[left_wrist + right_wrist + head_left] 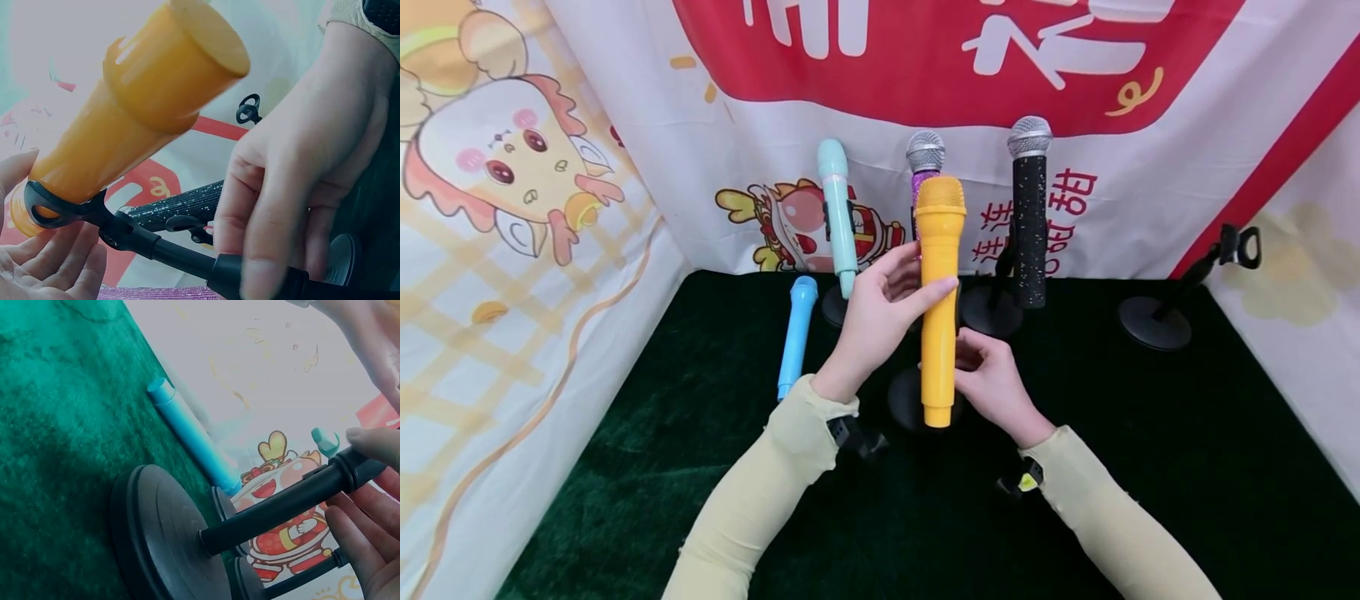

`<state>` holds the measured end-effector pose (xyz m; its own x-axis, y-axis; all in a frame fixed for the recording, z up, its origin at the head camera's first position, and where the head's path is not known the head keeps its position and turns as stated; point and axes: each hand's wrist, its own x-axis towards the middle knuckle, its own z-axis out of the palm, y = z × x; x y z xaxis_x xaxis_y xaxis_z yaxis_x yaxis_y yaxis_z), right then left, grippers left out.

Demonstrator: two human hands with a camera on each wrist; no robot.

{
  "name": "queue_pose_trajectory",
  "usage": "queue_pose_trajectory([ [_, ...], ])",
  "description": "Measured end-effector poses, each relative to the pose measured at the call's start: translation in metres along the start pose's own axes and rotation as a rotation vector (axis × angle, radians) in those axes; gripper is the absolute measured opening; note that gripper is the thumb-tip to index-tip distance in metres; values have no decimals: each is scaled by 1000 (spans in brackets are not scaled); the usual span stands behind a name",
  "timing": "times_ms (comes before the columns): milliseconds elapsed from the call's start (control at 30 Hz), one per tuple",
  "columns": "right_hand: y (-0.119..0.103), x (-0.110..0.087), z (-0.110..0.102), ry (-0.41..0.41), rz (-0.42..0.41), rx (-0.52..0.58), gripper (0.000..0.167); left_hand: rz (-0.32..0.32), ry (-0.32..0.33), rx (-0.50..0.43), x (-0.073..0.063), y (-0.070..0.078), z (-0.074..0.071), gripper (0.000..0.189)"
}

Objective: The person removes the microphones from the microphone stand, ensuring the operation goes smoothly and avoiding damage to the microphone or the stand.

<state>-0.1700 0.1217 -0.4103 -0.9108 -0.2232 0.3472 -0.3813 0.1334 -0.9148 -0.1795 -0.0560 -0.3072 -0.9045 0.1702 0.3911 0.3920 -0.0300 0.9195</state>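
Note:
My left hand (876,317) grips a yellow microphone (937,350), thumb across its front and fingers behind it. In the left wrist view the microphone sits in the black clip (65,209) of a tabletop microphone stand (181,259), its flat end tilted up toward that camera. My right hand (996,383) pinches the stand's pole (275,515) at the collar, thumb on one side and fingers on the other. The stand's round base (172,531) rests on the green cloth. Behind the yellow microphone, a purple microphone (927,154) with a silver head is partly hidden.
A mint microphone (837,208) and a black speckled microphone (1030,217) stand on stands at the back. One blue microphone (797,333) lies on the green cloth (647,467) at left. At right is a stand (1157,321) with a bare clip. A printed banner (760,125) hangs behind.

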Motion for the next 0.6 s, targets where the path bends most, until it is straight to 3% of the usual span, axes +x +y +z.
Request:
queue_pose_trajectory([
  [233, -13, 3, 2, -45, 9, 107, 36, 11, -3, -3, 0, 0, 1, 48],
  [433, -3, 6, 7, -17, -32, 43, 27, 19, -2, -13, -1, 0, 2, 49],
  [600, -1, 6, 7, -17, -6, 33, 26, 22, 2, -14, -1, 1, 2, 49],
])
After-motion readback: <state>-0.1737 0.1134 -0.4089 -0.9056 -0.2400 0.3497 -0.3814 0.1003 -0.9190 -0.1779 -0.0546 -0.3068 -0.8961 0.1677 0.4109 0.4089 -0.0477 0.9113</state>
